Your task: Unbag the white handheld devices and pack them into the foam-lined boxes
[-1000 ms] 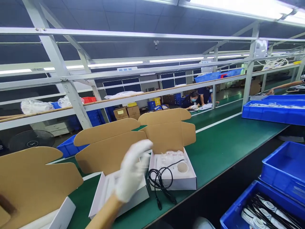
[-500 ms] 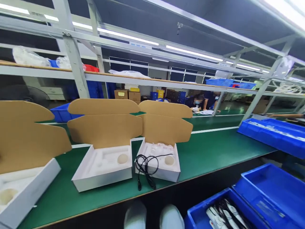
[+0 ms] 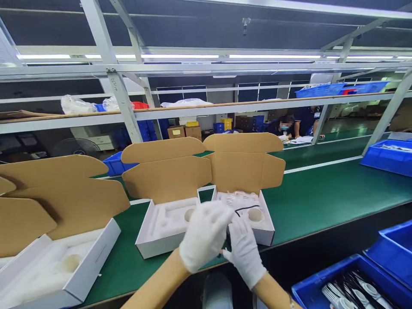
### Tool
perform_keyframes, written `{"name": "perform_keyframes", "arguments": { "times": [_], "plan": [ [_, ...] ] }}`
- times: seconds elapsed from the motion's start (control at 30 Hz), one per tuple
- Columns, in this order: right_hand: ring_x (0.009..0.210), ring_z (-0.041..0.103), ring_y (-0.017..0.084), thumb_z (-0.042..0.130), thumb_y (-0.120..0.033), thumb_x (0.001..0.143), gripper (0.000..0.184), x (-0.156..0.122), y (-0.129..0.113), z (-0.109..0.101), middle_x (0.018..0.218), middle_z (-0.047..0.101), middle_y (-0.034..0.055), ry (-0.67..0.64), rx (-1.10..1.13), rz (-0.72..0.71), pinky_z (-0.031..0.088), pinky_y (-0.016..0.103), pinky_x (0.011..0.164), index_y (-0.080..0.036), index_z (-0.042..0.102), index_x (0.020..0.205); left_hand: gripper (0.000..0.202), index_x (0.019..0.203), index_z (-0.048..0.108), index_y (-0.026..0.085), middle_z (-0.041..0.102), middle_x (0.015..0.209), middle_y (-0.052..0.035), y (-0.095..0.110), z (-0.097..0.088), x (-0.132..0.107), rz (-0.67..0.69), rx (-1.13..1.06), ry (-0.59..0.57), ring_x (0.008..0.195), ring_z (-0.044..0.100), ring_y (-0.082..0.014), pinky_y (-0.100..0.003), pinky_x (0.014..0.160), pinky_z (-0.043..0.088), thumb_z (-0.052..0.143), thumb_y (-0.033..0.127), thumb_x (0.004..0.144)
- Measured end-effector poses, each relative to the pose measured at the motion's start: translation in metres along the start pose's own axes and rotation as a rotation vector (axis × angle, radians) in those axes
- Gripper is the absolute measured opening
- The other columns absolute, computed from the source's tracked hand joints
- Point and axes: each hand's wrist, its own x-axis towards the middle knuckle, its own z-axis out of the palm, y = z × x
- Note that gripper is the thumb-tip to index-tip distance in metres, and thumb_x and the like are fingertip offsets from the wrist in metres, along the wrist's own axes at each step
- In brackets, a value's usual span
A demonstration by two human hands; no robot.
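Both of my hands wear white gloves and meet at the front of the right-hand open box. My left hand is curled with its fingertips at the black cable, slightly blurred. Beside it, my right hand has its fingers bent down around the same cable. A short stretch of the black cable shows above the fingers, over the box's white insert; the gloves hide most of the rest. That insert has a round hole and holds a clear-wrapped white item.
Another open box stands to the left, with more open boxes further left on the green table. Below right, a blue bin holds white devices with black cords. A shelf rail crosses ahead; people are beyond it.
Both gloved hands have come into view and taken hold of the black cable, which lay coiled over the right-hand box's front. My view has levelled, and the boxes appear further right.
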Motion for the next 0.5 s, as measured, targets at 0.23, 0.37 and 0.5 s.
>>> {"name": "perform_keyframes", "arguments": {
  "times": [0.23,0.37,0.5],
  "plan": [
    [0.118,0.063,0.031,0.045,-0.004,0.086,0.056,-0.002,0.016,0.077,0.126,0.070,0.0170,-0.005,0.011,-0.006,0.046,0.053,0.110,-0.012,0.055,0.141,0.062,0.138,0.049,0.015,0.064,0.138,-0.0119,-0.022,0.108,-0.039,0.207,-0.194,-0.564,0.139,0.050,-0.0320,-0.051,0.125,0.035,0.074,0.027,0.083],
    [0.107,0.067,0.029,0.060,-0.011,0.079,0.031,0.050,0.056,0.012,0.111,0.076,0.0103,-0.198,0.082,-0.204,0.050,0.044,0.105,-0.017,0.071,0.107,0.055,0.143,0.047,0.016,0.066,0.137,-0.0125,-0.038,0.129,-0.021,0.158,-0.124,-0.531,0.137,0.052,-0.0308,-0.054,0.119,0.039,0.063,0.018,0.091],
    [0.088,0.070,0.029,0.072,-0.027,0.084,0.018,0.125,0.101,-0.034,0.101,0.078,0.0050,-0.557,0.001,-0.282,0.051,0.040,0.081,-0.024,0.073,0.102,0.022,0.111,0.067,0.020,0.075,0.107,-0.0059,-0.057,0.138,0.034,0.128,-0.033,-0.587,0.102,0.067,-0.0257,-0.042,0.089,0.051,0.057,0.012,0.093]
  ]
}}
